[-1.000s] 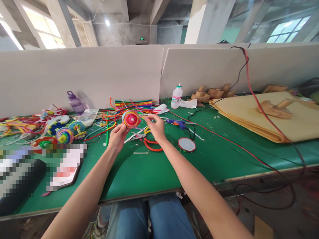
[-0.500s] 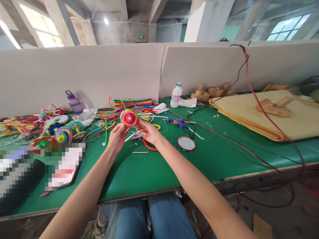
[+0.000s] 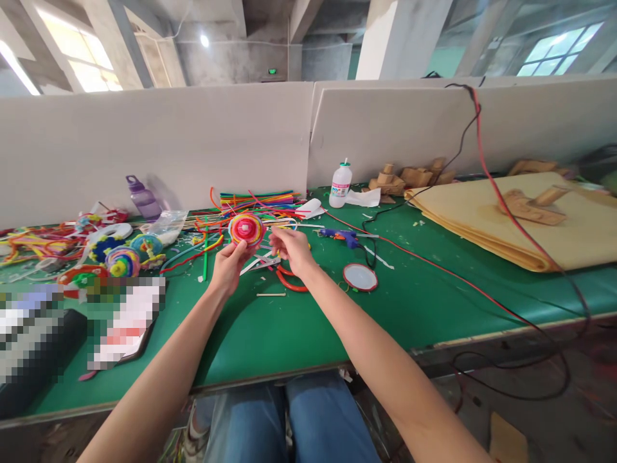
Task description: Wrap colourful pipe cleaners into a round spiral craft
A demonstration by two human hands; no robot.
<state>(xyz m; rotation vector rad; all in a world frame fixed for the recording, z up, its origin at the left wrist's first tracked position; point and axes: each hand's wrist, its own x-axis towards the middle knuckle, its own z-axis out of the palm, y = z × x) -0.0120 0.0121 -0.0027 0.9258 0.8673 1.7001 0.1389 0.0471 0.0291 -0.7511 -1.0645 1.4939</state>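
Lit brightly and evenly by daylight from blown-out windows [image 3: 77, 51] at the upper left and a paler window [image 3: 559, 48] at upper right. Soft shadows under both forearms on the green desk [image 3: 270, 334]. Sharp centrally; stretched and bent toward the edges. Blocky pixelated patches [image 3: 72, 328] near the desk's left edge.

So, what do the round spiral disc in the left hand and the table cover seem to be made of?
The disc looks like fuzzy pipe cleaners coiled in rings of pink, red, yellow and blue; its soft matte surface matches the loose colored stems lying behind it. The table cover is probably a green vinyl or rubber mat: smooth, with a slight sheen.
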